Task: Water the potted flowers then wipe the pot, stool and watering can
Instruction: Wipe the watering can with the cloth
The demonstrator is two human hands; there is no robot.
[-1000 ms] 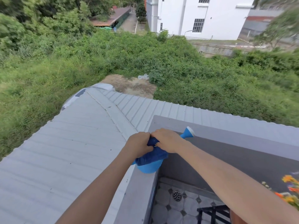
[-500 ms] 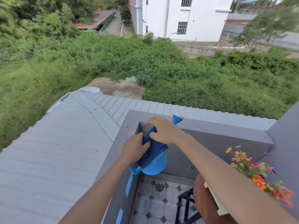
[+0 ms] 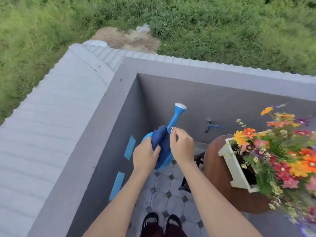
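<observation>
I hold a light blue watering can point(image 3: 177, 115) in the air over the balcony floor, its white-tipped spout pointing up and away. A dark blue cloth point(image 3: 161, 140) is draped over the can's body. My left hand point(image 3: 145, 156) grips the cloth against the can's left side. My right hand point(image 3: 182, 145) pinches the can at the base of the spout. At the right, a white rectangular pot point(image 3: 233, 170) with orange, red and pink flowers point(image 3: 282, 151) stands on a round brown stool point(image 3: 216, 170).
Grey parapet walls point(image 3: 102, 134) enclose the corner, with two blue tape strips point(image 3: 130, 147) on the left wall. A tap point(image 3: 209, 125) sticks out of the far wall. My black shoes point(image 3: 159, 223) stand on the tiled floor point(image 3: 164, 190). A corrugated roof lies beyond.
My view has tilted down from the field to the balcony floor. The can has come down off the parapet corner and inward. My right hand has shifted to the base of the spout.
</observation>
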